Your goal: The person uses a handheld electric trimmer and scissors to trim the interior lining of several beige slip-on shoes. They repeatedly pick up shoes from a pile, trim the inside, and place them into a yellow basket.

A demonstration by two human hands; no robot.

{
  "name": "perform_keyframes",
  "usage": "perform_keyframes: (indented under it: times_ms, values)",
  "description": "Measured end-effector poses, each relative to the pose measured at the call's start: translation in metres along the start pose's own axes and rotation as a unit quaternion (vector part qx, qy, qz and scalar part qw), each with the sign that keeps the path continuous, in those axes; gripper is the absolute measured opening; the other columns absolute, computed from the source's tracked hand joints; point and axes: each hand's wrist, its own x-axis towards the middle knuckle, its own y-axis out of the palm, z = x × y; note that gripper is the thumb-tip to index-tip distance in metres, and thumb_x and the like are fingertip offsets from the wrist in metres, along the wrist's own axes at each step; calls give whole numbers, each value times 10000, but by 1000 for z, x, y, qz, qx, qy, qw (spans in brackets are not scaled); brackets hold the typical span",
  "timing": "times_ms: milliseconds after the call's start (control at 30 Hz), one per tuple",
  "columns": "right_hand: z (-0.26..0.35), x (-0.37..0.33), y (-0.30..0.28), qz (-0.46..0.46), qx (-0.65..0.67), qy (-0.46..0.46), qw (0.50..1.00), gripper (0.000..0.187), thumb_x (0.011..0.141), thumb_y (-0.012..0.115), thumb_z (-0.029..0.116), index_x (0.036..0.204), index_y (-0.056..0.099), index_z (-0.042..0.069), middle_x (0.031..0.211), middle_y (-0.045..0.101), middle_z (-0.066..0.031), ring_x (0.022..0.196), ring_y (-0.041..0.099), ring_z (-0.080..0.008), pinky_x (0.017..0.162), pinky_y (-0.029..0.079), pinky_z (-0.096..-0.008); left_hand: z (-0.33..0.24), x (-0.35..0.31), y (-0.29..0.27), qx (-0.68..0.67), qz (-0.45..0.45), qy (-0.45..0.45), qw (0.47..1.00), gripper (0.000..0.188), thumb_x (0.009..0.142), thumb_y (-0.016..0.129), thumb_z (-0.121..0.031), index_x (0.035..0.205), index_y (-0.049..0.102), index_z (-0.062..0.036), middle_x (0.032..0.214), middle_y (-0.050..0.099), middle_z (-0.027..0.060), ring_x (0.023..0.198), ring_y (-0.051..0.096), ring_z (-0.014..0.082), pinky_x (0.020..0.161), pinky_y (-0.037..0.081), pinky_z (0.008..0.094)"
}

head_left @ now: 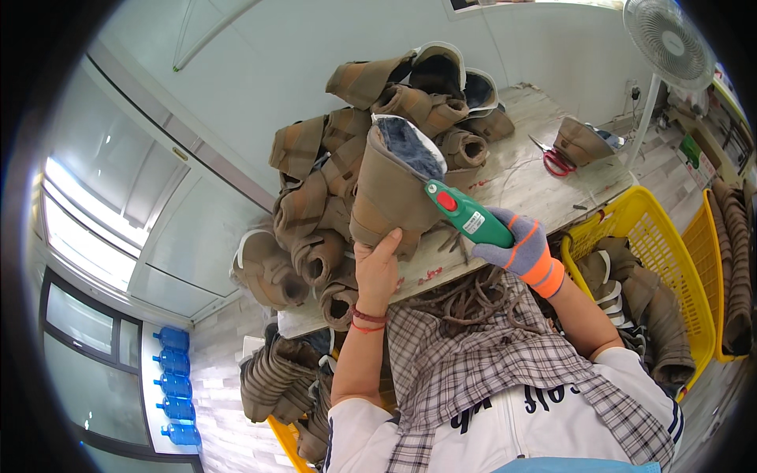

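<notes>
My bare left hand [377, 264] holds up a brown boot upper [390, 189] with a grey fleece lining, gripping it from below. My right hand [520, 248], in a grey and orange glove, holds a green handheld power tool [467, 213] with a red button, its tip at the edge of the boot's fleece opening. A checked cloth covered with brown trimmed strips [473, 303] lies across my lap.
A heap of similar brown boot uppers [331, 189] fills the worktable [544, 177]. Red-handled scissors [556, 162] and one more boot lie at its far right. Yellow baskets [654, 236] of boots stand on the right, a fan [670, 35] behind, more boots lower left.
</notes>
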Motion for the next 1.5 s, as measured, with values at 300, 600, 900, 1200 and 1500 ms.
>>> perform_keyframes:
  times_ms: [300,600,900,1200,1500]
  values:
    - [7,-1,-4,-12,67,84,994,532,708,766,162,1163,553,-13,841,659,-42,707,589,-64,638,490,-224,18,4,-5,395,31,129,909,231,820,593,-16,1051,601,-17,997,628,97,943,584,228,788,450,353]
    - [1,-5,-6,-49,90,124,987,492,741,765,209,1129,569,-20,835,654,-29,711,567,-47,625,475,-212,22,-1,-17,684,172,265,658,280,614,589,-2,887,644,-33,854,613,137,810,554,363,690,407,464]
    - [7,-5,-15,-64,207,188,958,396,763,742,225,1051,595,-3,749,611,2,605,520,-40,536,424,-198,20,-5,1,649,204,293,672,354,612,606,-17,964,644,-7,1008,602,170,913,534,397,801,417,479]
    - [-27,-6,-41,-144,86,120,978,411,744,752,209,1054,600,-14,770,597,25,670,514,-51,606,443,-207,-16,-18,12,214,18,-7,977,437,886,524,-147,1279,417,12,1264,492,125,1170,477,263,972,407,387]
    - [-20,-23,-39,6,-224,-97,970,593,561,817,374,1037,643,66,698,633,-125,605,607,-298,567,494,-335,-58,42,-52,-244,-128,-208,939,265,901,491,-120,1080,537,70,1065,609,206,953,617,307,827,523,412]
